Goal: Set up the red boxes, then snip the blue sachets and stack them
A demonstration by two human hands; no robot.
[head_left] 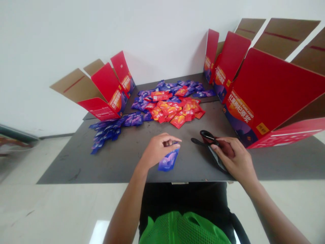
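The left hand (pixel 158 150) curls with thumb and fingertips pinched on the top edge of a blue foil sachet (pixel 168 160), which hangs just above the counter (pixel 76 169), its lower corner near the surface. The sachet looks light, soft and slick, so the flat sealed edge seems the surest place to hold; the filled middle would likely flex and slip. The right hand (pixel 235 157) is closed around a dark flat piece (pixel 220 159), whose exact nature is hard to tell, and a pair of scissors (pixel 207 137) with red loop handles juts out past the fingers. Farther up the counter lie a loose heap of red sachets (pixel 177 112) and scattered blue sachets (pixel 109 132). Red cardboard cartons (pixel 274 91) (pixel 104 91) stand open at both sides, their flaps raised, against a white wall (pixel 63 57).
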